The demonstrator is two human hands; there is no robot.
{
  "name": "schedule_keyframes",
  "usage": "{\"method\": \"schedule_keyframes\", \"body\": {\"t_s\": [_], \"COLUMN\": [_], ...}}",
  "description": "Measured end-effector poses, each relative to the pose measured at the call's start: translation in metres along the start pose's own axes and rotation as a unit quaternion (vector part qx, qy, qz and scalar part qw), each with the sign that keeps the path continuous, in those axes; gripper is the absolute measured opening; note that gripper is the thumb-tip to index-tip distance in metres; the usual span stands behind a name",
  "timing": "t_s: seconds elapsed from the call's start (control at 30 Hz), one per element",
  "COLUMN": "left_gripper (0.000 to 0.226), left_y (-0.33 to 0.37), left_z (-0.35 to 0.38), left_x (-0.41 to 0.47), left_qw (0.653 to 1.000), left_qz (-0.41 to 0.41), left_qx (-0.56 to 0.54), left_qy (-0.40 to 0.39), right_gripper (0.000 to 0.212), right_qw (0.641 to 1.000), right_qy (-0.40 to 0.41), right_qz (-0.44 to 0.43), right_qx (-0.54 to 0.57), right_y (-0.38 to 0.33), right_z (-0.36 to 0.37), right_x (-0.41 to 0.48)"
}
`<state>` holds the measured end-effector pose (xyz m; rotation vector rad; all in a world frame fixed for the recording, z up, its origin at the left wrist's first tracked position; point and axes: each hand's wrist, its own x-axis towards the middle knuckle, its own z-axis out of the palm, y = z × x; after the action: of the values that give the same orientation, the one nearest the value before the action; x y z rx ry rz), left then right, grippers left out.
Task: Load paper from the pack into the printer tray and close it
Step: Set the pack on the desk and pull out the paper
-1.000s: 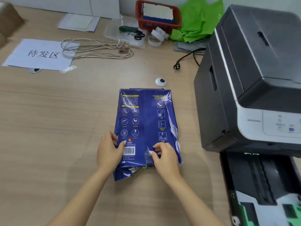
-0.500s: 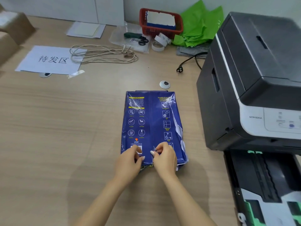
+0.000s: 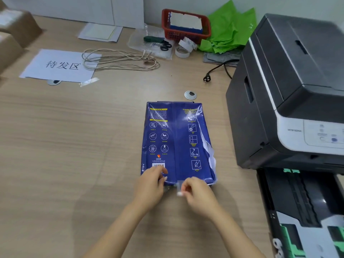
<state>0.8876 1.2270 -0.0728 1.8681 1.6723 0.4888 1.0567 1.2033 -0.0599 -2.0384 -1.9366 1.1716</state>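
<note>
1. The paper pack (image 3: pixel 176 140), blue wrapper, lies flat on the counter (image 3: pixel 74 155), long axis running away from me, just left of the printer (image 3: pixel 290 94). Its near end sits under my two hands.
2. My left hand (image 3: pixel 151 185) rests on the pack's near-left corner, fingers curled over the wrapper just below the barcode. It presses the pack down; whether it grips a fold I cannot tell.
3. My right hand (image 3: pixel 197 192) is at the near edge of the pack, right of centre. Thumb and forefinger are closed in a narrow pinch on a small strip of clear tape (image 3: pixel 179 188) at the wrapper's seam.
4. The two hands sit close together, the tape strip between them.
5. The wrapper is torn along the right side near my end; white sheets (image 3: pixel 211 155) show through the tear.
6. The printer tray (image 3: pixel 305 211) stands pulled out toward me below the printer's front, to the right of my right hand and apart from the pack. Green guides show inside it; I see no stack of paper in the visible part.
7. Beyond the pack's far end, a small round metal cap (image 3: pixel 190 94) sits in the counter, near but not touching.
8. Farther back: a coil of pale cord (image 3: pixel 119 59), a white sign (image 3: pixel 59 65), a red basket (image 3: pixel 186 25), a loose black plug (image 3: pixel 206 79).
</note>
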Motion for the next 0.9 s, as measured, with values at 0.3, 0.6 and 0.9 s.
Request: {"method": "schedule_keyframes", "body": {"t_s": [0.3,0.6,0.9], "left_gripper": [0.062,0.023,0.057], "left_y": [0.008,0.007,0.011], "left_z": [0.019,0.016,0.022], "left_x": [0.006,0.009,0.008], "left_qw": [0.946,0.979,0.967], "left_qz": [0.202,0.138,0.142], "left_qx": [0.252,0.149,0.210], "left_qy": [-0.007,0.014,-0.027], "right_gripper": [0.035,0.032,0.031], "right_qw": [0.997,0.926,0.934], "right_qy": [-0.011,0.240,0.285], "right_qz": [-0.012,0.072,0.128], "right_qx": [0.074,0.280,0.171], "right_y": [0.025,0.051,0.058], "right_z": [0.022,0.000,-0.014], "right_x": [-0.031,-0.035,-0.006]}}
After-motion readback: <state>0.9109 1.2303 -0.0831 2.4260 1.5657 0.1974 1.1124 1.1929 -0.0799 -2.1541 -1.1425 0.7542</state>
